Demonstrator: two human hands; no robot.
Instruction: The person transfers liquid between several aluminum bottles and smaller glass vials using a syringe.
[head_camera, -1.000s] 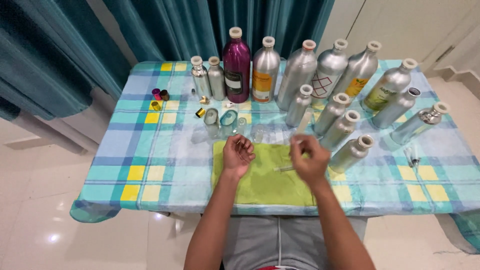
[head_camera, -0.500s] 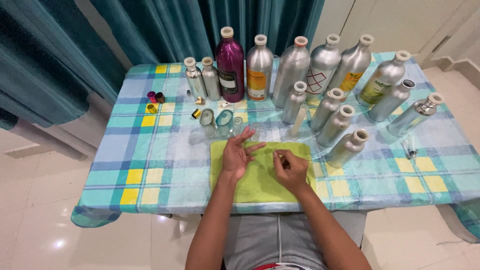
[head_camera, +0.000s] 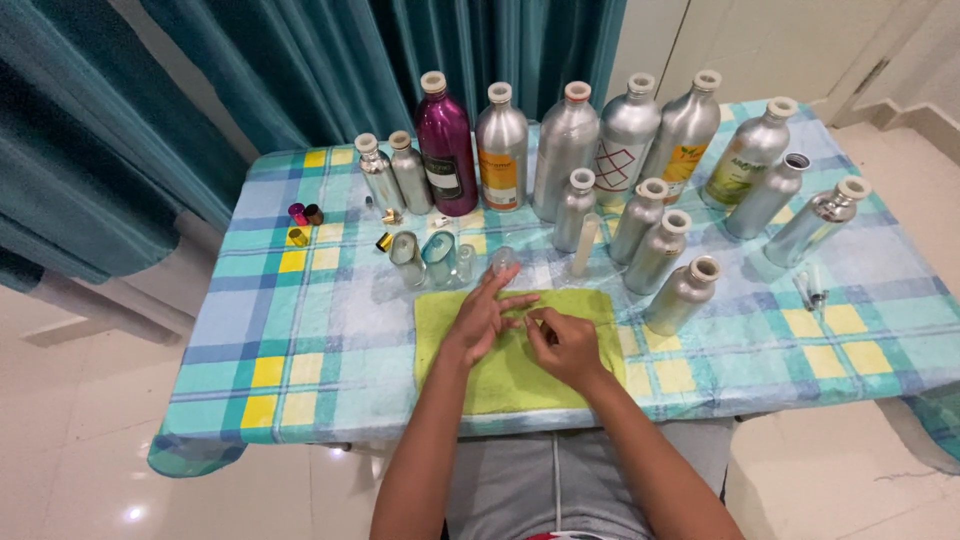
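- The counter (head_camera: 330, 330) wears a checked cloth in blue, teal and yellow; teal curtains (head_camera: 200, 80) hang behind it.
- A green towel (head_camera: 500, 375) lies flat at the near edge, in front of the person.
- Along the back stands a row of tall metal bottles: one purple bottle (head_camera: 445, 150) with a pale cap, and silver bottles (head_camera: 565, 150) on either side of it, all capped. What they hold cannot be seen through the metal.
- In front of them, to the right, stand shorter silver bottles (head_camera: 655, 250), most capped; one bottle (head_camera: 770, 195) near the far right has a dark open mouth.
- Two small silver bottles (head_camera: 395, 172) stand left of the purple one.
- Small clear glass bottles (head_camera: 425, 258) stand just behind the towel; they look empty, though the view is too coarse to be sure.
- A few small coloured caps (head_camera: 305, 215) lie near the left edge of the cloth.
- The left hand (head_camera: 482, 318) rests over the towel with its fingers spread open and pointing away, toward the glass bottles.
- The right hand (head_camera: 562, 345) is just beside it over the towel, fingers curled closed and pinched at the tips against the left hand's fingers; whether they grip something tiny there cannot be told.
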